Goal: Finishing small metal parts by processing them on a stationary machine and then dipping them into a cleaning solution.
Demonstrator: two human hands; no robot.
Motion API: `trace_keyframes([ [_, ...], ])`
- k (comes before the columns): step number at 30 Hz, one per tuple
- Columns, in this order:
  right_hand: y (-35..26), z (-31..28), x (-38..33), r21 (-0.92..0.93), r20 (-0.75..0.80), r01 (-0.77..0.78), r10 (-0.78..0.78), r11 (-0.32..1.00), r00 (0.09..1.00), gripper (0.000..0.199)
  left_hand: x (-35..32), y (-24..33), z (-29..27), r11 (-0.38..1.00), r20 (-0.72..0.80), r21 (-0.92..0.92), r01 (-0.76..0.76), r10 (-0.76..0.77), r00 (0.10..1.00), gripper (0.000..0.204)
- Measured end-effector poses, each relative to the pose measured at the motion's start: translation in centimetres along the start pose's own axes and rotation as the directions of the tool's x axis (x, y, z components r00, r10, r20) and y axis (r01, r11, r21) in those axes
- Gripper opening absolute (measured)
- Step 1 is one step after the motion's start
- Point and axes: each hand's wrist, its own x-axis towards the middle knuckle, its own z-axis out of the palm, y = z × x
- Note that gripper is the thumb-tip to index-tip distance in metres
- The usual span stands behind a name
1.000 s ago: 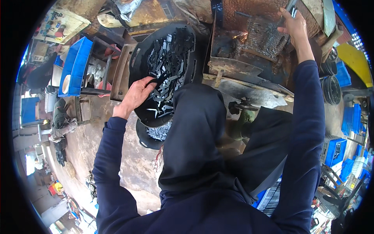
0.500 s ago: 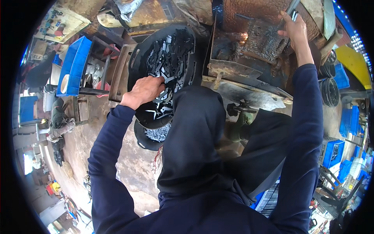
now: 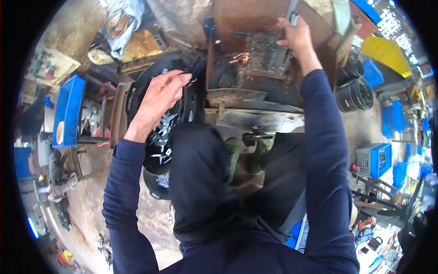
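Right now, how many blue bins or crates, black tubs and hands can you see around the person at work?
Blue bins and crates: 4 - a long bin, a slatted crate, one above it, one by the tubs.
Black round tubs: 2 - basin of metal pieces, ribbed tub.
Hands: 2 - left hand, right hand.
Total: 8

Small far-off blue things are left out.

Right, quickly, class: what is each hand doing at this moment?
Left hand: fingers pinched shut on a small metal piece above the black tub.
Right hand: closed around a grey metal bar.
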Motion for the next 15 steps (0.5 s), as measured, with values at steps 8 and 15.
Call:
trace_keyframes([
  [8, -0.6, 0.3, -0.3, -0.016, -0.017, 0.008, -0.008, 1.0, 1.0, 0.028, 5.7, 6.8, 8.9, 0.93, 0.124, -0.355, -0.099, 0.152, 0.981, 0.031],
  [15, -0.8, 0.1, -0.8, 0.0, -0.027, 0.036, -0.036, 0.999, 0.999, 0.032, 10.7, 7.4, 13.7, 0.851, 0.061, -0.512, -0.114, 0.169, 0.984, 0.029],
])
